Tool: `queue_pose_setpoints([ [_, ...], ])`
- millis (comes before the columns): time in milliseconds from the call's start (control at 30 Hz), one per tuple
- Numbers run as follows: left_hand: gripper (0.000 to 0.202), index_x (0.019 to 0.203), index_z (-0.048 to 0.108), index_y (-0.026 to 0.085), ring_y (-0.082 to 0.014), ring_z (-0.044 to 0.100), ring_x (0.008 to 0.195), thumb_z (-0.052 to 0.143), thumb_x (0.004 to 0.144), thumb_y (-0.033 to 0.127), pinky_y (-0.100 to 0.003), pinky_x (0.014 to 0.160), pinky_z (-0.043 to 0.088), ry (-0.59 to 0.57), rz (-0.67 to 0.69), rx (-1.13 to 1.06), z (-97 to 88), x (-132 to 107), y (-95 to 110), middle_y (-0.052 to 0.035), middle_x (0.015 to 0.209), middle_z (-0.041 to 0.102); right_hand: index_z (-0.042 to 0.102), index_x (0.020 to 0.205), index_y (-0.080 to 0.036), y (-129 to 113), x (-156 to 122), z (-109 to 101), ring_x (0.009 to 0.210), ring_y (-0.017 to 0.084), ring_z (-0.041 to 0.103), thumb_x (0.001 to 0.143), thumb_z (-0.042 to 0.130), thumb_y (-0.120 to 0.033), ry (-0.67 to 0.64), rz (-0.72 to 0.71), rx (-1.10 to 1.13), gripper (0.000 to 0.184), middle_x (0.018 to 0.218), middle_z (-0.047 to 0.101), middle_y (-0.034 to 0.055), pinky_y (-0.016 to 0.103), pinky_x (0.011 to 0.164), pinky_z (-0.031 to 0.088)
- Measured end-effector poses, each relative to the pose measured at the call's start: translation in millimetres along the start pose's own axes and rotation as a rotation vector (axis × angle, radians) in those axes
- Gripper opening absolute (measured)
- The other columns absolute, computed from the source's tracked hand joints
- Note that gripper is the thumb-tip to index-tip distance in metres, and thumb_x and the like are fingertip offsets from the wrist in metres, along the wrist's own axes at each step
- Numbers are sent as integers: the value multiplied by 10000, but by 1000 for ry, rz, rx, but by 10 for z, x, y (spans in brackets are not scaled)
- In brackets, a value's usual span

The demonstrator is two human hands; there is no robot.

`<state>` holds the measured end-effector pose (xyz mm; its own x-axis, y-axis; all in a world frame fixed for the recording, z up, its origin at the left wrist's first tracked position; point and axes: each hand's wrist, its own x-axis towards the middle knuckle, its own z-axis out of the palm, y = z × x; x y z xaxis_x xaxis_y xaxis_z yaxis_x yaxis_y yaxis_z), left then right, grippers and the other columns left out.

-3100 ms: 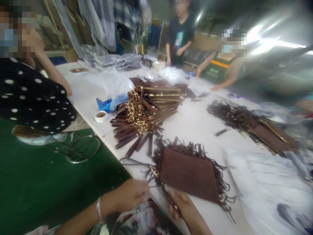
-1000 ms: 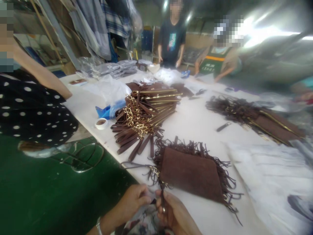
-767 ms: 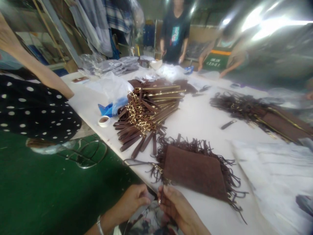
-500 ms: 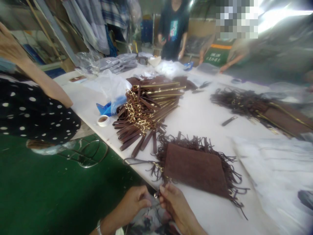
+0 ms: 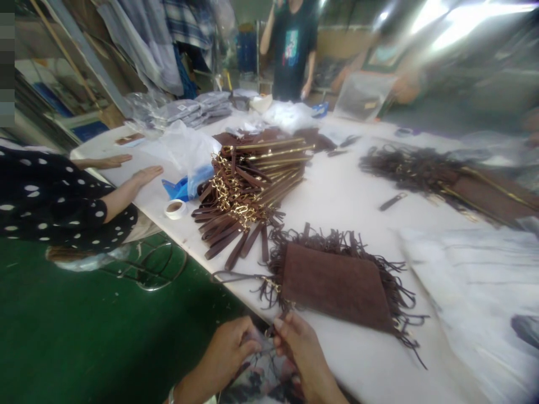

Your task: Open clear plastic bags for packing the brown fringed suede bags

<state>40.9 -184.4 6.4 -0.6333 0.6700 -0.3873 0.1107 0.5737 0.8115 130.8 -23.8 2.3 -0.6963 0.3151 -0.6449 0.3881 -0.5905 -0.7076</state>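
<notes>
A brown suede fringed pouch [image 5: 337,286] lies flat on the white table [image 5: 345,196] in front of me. My left hand [image 5: 225,350] and my right hand [image 5: 297,342] meet at the table's near edge, just below the pouch's left corner. Both pinch a small thin piece between their fingertips, too small to name. A thin dark strap with a gold clasp [image 5: 244,277] trails from the pouch's corner to the left.
A tall stack of brown pouches with straps and gold clasps [image 5: 248,185] stands behind. Another brown pile [image 5: 446,179] lies far right, white sheets [image 5: 475,280] near right. A tape roll [image 5: 176,209] sits beside a polka-dot-sleeved person's hands [image 5: 143,175]. Other people stand at the far end.
My hands have come together at the table edge, off the pouch's corner strap. The person on the left lowered an arm and now rests both hands flat on the table.
</notes>
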Motion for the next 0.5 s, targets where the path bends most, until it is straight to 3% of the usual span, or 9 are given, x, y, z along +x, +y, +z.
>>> queue_pose_setpoints([
  [300, 39, 737, 619, 171, -138, 550, 705, 625, 767, 195, -236, 629, 323, -17, 1, 39, 58, 29, 24, 31, 727, 616, 502, 667, -185, 27, 24, -45, 392, 62, 428, 572, 775, -669, -9, -19, -101, 563, 495, 557, -36, 173, 398, 330],
  [500, 70, 721, 587, 161, -132, 520, 676, 638, 749, 198, -226, 611, 331, -26, -32, -151, 102, 47, 18, 36, 692, 579, 481, 656, -192, 50, 38, -51, 350, 49, 381, 588, 744, -686, -1, -39, -157, 564, 471, 547, -40, 169, 369, 265],
])
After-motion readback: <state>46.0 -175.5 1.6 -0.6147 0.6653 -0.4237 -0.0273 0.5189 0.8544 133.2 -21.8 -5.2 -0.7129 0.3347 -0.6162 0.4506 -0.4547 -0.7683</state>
